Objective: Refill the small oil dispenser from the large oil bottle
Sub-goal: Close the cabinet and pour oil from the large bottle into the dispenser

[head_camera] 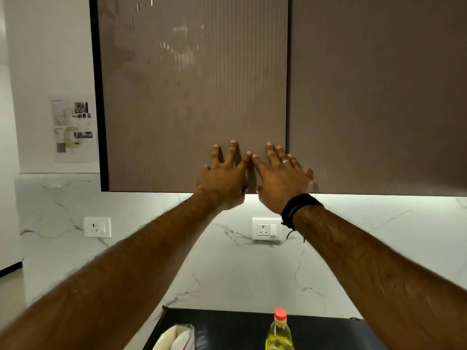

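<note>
Both hands, left hand (223, 179) and right hand (283, 178), press flat with spread fingers against the lower cabinet door (192, 97), holding nothing. Below, the oil bottle (279, 332) stands upright, red cap up, on the dark mat (227, 324); no readable label.

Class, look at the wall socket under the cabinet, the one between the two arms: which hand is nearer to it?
Right. The right hand lies on the cabinet door almost straight above the socket; the left hand is above and further left.
</note>
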